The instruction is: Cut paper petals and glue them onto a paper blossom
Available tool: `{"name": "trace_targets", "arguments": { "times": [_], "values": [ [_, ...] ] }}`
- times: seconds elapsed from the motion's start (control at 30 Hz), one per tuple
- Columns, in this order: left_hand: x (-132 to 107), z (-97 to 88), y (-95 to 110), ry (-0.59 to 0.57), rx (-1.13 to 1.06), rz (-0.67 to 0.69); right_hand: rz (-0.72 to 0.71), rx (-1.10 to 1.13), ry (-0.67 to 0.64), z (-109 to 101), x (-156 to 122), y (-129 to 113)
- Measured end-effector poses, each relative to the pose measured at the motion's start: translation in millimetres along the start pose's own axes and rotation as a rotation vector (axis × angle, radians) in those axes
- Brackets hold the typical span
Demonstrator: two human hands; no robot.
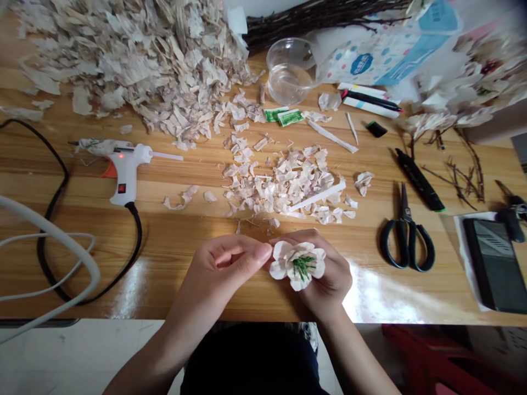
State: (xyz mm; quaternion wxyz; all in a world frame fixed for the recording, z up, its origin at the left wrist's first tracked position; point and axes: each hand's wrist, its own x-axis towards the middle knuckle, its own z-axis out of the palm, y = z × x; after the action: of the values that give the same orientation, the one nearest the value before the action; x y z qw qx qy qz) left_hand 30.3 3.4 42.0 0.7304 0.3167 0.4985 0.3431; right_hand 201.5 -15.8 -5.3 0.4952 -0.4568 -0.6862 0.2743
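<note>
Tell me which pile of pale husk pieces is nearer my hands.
The small scattered pile at mid-table, just beyond the held flower; the big heap sits far back left.

Home craft table: glue gun (123, 164), scissors (407, 236), heaped petal scraps (135, 55).

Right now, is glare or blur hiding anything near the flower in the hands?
Head view: the paper flower in the right hand is sharp; glare whitens the table just right of that hand; the printed bag and blossoms in the far right corner are blurred.
</note>
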Motion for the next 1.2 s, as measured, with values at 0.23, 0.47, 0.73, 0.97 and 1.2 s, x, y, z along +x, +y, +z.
{"name": "trace_targets", "arguments": {
  "times": [0.23, 0.47, 0.73, 0.97, 1.2],
  "values": [
    [-1.2, -4.1, 7.0, 0.086, 0.265, 0.093, -0.002, -0.016, -0.06, 1.1, 1.3, 1.5],
    [5.0, -9.2, 6.3, 0.017, 0.286, 0.148, -0.025, -0.005, -0.121, -0.6, 3.3, 1.0],
    [6.8, -12.4, 5.9, 0.022, 0.32, 0.147, -0.022, -0.028, -0.117, -0.5, 3.2, 2.8],
    [5.4, -10.8, 6.9, 0.035, 0.351, 0.121, -0.051, -0.113, -0.094, 1.6, 6.1, 2.1],
    [4.9, -14.0, 12.3, 0.057, 0.443, 0.138, -0.112, -0.197, -0.111, 1.2, 7.0, 1.1]
  ]
}}
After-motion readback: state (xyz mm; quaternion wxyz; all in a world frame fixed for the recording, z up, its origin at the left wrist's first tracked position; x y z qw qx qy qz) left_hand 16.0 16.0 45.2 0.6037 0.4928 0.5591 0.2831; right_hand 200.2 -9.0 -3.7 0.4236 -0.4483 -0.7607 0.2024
